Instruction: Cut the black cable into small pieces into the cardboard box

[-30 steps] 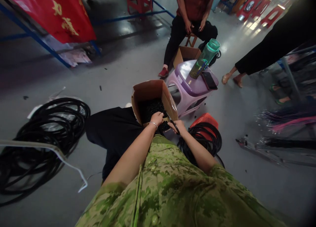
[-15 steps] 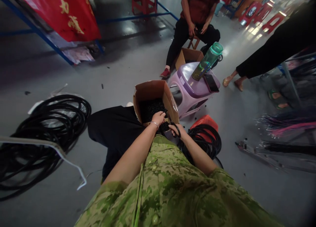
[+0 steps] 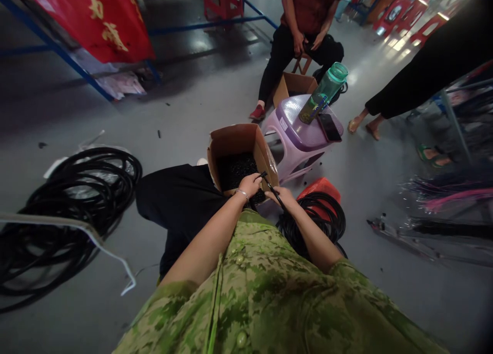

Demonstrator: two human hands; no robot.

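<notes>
My left hand (image 3: 250, 184), a bracelet at its wrist, is closed on a short length of black tubing (image 3: 263, 174) above the near side of an open cardboard box (image 3: 233, 140). My right hand (image 3: 283, 196) grips black-handled scissors (image 3: 272, 189), whose blades reach up and left to the tubing by my left fingers. Whether the blades touch it is too small to tell. Small black cut pieces (image 3: 236, 170) cover the bottom of the box. Beside my right forearm lies a coil of black tubing (image 3: 327, 218) against a red bag (image 3: 321, 190).
A purple stool (image 3: 285, 131) beyond the box carries a green bottle (image 3: 323, 95) and a phone (image 3: 329, 127). A larger black tubing coil (image 3: 77, 190) lies left. Another person (image 3: 308, 31) sits ahead behind a second box (image 3: 287, 87); someone stands at right (image 3: 408, 82).
My right hand has shifted slightly right and up, and turned with the scissors. Their handle loop now appears edge-on. My left hand has moved slightly right, and the tubing end shows more clearly.
</notes>
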